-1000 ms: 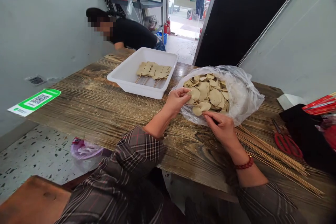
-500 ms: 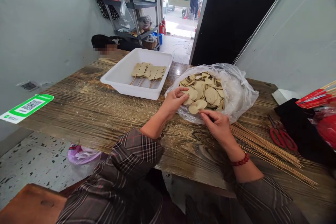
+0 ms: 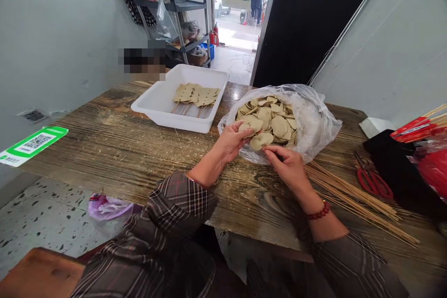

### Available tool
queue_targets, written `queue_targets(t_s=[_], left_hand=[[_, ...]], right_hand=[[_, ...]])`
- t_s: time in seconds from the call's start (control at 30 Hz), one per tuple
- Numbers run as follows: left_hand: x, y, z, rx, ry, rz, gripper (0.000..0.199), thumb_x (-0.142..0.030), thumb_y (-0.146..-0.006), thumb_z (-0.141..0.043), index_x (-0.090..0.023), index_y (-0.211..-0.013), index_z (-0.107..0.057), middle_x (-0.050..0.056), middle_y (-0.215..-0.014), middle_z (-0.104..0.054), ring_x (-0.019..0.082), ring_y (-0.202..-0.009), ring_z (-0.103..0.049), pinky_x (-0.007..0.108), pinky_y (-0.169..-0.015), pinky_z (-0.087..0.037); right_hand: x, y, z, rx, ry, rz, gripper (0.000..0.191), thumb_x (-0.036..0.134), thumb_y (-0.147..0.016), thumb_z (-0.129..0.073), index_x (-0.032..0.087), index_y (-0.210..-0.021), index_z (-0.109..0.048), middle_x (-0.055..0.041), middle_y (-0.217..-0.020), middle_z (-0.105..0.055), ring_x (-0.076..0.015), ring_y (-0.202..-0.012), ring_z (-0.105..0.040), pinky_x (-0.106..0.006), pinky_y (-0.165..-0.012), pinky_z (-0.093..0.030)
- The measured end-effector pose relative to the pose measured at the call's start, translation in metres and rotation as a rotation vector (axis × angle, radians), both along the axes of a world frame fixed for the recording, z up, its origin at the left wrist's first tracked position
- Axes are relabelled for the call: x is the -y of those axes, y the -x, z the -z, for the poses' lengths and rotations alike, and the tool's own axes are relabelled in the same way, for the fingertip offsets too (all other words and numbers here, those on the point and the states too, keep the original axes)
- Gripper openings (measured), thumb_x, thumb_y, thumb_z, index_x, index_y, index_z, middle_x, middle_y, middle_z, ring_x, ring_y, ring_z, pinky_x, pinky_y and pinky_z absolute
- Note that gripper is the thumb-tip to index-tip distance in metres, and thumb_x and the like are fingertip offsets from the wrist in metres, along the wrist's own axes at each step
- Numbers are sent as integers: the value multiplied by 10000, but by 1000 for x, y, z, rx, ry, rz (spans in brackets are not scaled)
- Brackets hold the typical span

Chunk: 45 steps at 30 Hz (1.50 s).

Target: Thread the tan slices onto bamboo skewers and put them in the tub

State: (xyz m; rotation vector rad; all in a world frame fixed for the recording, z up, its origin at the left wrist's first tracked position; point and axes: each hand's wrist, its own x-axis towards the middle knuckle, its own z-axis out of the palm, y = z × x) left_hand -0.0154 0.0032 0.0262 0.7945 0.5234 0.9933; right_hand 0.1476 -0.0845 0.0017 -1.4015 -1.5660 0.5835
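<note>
My left hand (image 3: 233, 142) pinches a flat, round beige slice (image 3: 253, 124) between thumb and fingers, over the near side of an open clear plastic bag (image 3: 316, 118). Many similar loose slices (image 3: 279, 125) fill the bag. Close by on the right, my right hand (image 3: 288, 164) grips a thin bamboo skewer, mostly hidden by the fingers, with a beige slice (image 3: 261, 140) threaded at its tip. Several bare bamboo skewers (image 3: 352, 193) lie on the table by my right wrist. Finished-looking skewers of slices (image 3: 197, 94) rest in a white plastic tub (image 3: 171, 120).
The wooden table (image 3: 146, 153) carries a green QR-code card (image 3: 35, 144) at its left edge. Red-handled scissors (image 3: 374, 182) and a black box (image 3: 401, 172) with red-wrapped sticks stand at right. Beyond the table are a person, blurred, and a grey cart (image 3: 188, 5).
My left hand has turned and its thumb now presses on a slice, lifted closer to the skewer. My right hand stays nearly in place. The person beyond the table has shifted slightly.
</note>
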Motion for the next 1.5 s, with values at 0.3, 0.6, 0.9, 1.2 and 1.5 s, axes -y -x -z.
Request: queue_targets(t_s=[0.3, 0.6, 0.9, 1.2, 1.5], left_hand=[[-9, 10, -5, -40, 7, -110, 302, -242, -675, -795, -114, -929, -697, 81, -891, -741, 150, -771, -689, 256, -727, -546], [-4, 2, 3, -90, 19, -72, 360, -272, -623, -835, -108, -909, -691, 65, -825, -726, 150, -719, -677, 247, -641, -547], [-1, 1, 2, -92, 14, -71, 373, -275, -591, -848, -114, -886, -685, 39, -794, -715, 122, -660, -649, 222, -594, -532], [10, -8, 3, -84, 15, -23, 373, -308, -571, -860, -117, -843, -689, 37, -771, -708, 105, -638, -630, 204, -585, -510], [7, -5, 3, -78, 62, 80, 324, -282, -660, -822, -112, -886, -665, 72, -821, -719, 136, -676, -679, 246, -644, -553]], right_hand=[[0, 0, 2, 52, -15, -30, 278, 367, -875, -570, 176, -942, -761, -45, -697, -709, -173, -650, -636, -275, -572, -487], [1, 2, 1, 33, -28, 18, 270, 353, -873, -565, 176, -921, -764, -46, -688, -715, -192, -675, -660, -291, -600, -507], [1, 3, 1, 43, 1, 7, 283, 351, -879, -553, 170, -950, -759, -37, -688, -714, -159, -569, -611, -277, -559, -475], [2, 5, 2, 30, -27, 51, 267, 339, -873, -551, 179, -934, -755, -38, -687, -709, -185, -656, -648, -284, -592, -489], [1, -1, -2, 24, -51, 122, 282, 369, -867, -563, 165, -904, -754, -4, -596, -630, -140, -544, -544, -253, -523, -421]])
